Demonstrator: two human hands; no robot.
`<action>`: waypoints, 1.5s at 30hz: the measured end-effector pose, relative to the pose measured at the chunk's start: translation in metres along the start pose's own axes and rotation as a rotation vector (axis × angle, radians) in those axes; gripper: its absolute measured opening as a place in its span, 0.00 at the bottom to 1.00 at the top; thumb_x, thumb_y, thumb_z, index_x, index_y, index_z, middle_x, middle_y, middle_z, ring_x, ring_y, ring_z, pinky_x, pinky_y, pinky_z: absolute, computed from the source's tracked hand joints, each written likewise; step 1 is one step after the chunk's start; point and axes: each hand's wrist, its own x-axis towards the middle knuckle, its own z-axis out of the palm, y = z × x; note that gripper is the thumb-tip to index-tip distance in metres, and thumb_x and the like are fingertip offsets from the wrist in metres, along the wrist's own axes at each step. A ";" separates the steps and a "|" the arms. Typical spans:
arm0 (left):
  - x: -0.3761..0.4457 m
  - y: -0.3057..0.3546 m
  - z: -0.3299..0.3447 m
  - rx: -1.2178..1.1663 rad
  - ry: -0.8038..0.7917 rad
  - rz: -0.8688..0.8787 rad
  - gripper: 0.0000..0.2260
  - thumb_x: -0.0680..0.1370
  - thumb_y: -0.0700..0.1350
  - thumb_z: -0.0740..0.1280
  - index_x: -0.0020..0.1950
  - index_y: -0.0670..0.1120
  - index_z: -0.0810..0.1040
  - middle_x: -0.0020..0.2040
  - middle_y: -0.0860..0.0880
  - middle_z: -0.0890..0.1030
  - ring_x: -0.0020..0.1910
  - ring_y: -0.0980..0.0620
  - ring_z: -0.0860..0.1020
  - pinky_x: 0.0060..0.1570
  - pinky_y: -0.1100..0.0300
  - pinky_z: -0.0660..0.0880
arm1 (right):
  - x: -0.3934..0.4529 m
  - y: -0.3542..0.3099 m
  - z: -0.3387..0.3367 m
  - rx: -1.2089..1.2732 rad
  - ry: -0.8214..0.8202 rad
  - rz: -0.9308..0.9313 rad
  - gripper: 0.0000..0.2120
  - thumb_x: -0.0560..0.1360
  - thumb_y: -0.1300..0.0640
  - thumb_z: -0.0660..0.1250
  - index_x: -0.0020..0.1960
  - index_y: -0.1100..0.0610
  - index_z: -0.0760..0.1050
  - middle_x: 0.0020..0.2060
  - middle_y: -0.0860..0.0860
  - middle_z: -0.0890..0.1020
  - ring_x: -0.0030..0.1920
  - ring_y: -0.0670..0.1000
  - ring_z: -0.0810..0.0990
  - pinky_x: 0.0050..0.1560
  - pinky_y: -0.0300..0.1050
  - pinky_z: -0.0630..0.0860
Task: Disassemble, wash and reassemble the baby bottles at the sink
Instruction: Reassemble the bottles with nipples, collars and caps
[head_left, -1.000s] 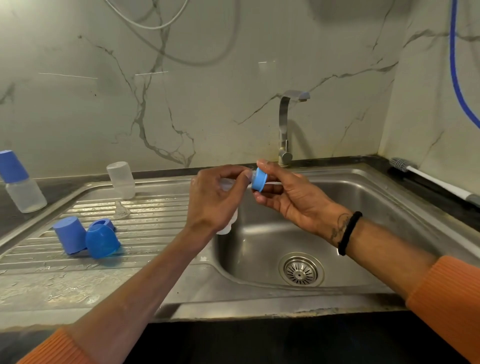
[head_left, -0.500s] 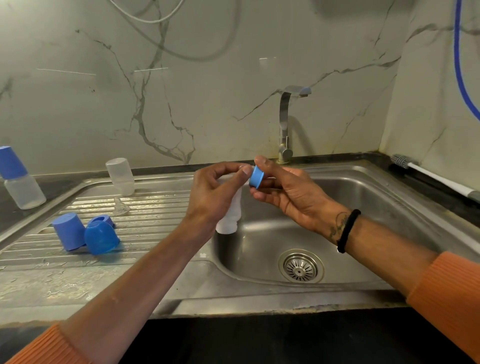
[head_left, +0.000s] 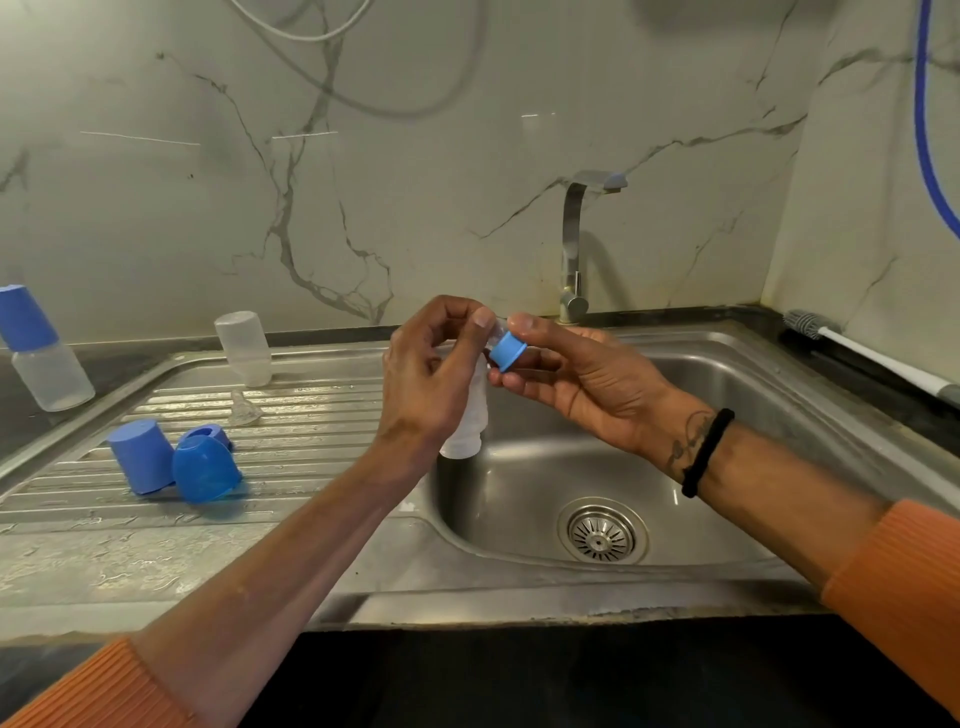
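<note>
Over the left edge of the sink basin (head_left: 727, 395), my left hand (head_left: 431, 374) grips a clear bottle body (head_left: 465, 436) that hangs down below the palm. Its thumb and forefinger reach toward the blue collar ring (head_left: 508, 352). My right hand (head_left: 582, 379) pinches that ring between thumb and fingers. A bit of clear nipple (head_left: 497, 328) shows between the two thumbs, mostly hidden. On the drainboard (head_left: 322, 452) lie two blue caps (head_left: 140, 457) (head_left: 205, 467), another blue ring (head_left: 208, 432), a loose clear nipple (head_left: 244, 410) and an upturned clear bottle body (head_left: 244, 348).
An assembled bottle with a blue cap (head_left: 41, 353) stands on the dark counter at far left. The faucet (head_left: 574, 249) rises behind the basin, with no water running. A bottle brush (head_left: 872, 358) lies on the counter at the right. The drain strainer (head_left: 602, 532) sits in the basin floor.
The bottle in my left hand has swung from lying sideways to hanging downward. The blue ring has tilted in my right hand. The items on the drainboard have not moved.
</note>
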 end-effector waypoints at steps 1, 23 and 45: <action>0.000 0.000 0.000 -0.019 -0.001 -0.010 0.07 0.83 0.46 0.68 0.48 0.45 0.82 0.42 0.55 0.84 0.46 0.56 0.83 0.49 0.58 0.77 | 0.000 -0.001 -0.001 -0.021 -0.008 -0.002 0.13 0.72 0.54 0.78 0.52 0.60 0.87 0.53 0.63 0.86 0.52 0.59 0.87 0.50 0.43 0.83; 0.006 -0.003 -0.008 0.096 -0.261 -0.039 0.10 0.78 0.50 0.74 0.58 0.51 0.86 0.53 0.58 0.86 0.55 0.61 0.82 0.55 0.69 0.75 | 0.004 0.002 -0.019 -0.015 0.009 0.047 0.18 0.78 0.45 0.73 0.60 0.58 0.85 0.58 0.59 0.86 0.47 0.53 0.85 0.46 0.41 0.83; 0.014 -0.007 -0.010 -0.545 0.096 -0.788 0.17 0.78 0.59 0.71 0.51 0.45 0.86 0.48 0.47 0.87 0.44 0.52 0.83 0.42 0.56 0.80 | 0.010 0.002 -0.029 -0.652 0.069 -0.177 0.25 0.64 0.51 0.86 0.57 0.51 0.80 0.52 0.55 0.87 0.54 0.56 0.87 0.56 0.53 0.84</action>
